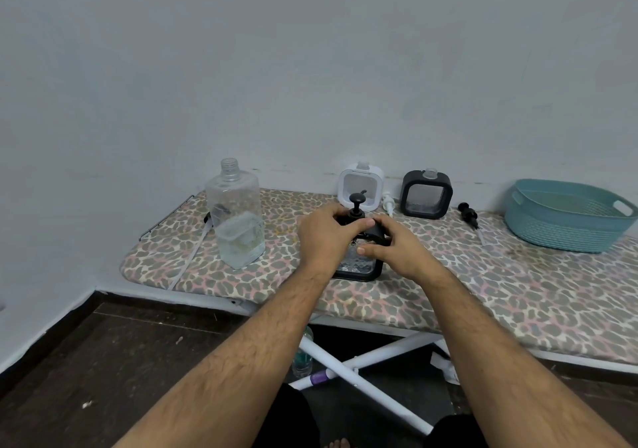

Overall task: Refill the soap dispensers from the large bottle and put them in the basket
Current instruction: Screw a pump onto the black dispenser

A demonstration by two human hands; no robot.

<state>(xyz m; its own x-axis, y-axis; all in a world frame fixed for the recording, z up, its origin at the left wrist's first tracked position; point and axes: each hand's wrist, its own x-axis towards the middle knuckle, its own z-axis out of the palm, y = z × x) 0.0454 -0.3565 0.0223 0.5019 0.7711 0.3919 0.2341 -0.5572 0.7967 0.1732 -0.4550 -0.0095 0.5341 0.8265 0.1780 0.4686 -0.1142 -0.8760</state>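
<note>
A black-framed square soap dispenser (359, 268) stands at the middle of the ironing board, a black pump head (356, 202) on its neck. My left hand (324, 237) wraps the pump collar and the dispenser's top. My right hand (393, 247) grips the dispenser's right shoulder. The large clear bottle (236, 216) stands uncapped to the left, about a third full of clear liquid. At the back stand a white dispenser (360, 185) and a second black dispenser (427, 194), both without pumps. A teal basket (566, 214) sits at the right.
A white pump (388, 203) lies between the two rear dispensers, and a black pump (469, 213) lies right of the black one. The leopard-print ironing board (483, 292) stands against a white wall. White crossed legs (366, 364) and a small bottle (303, 354) are below.
</note>
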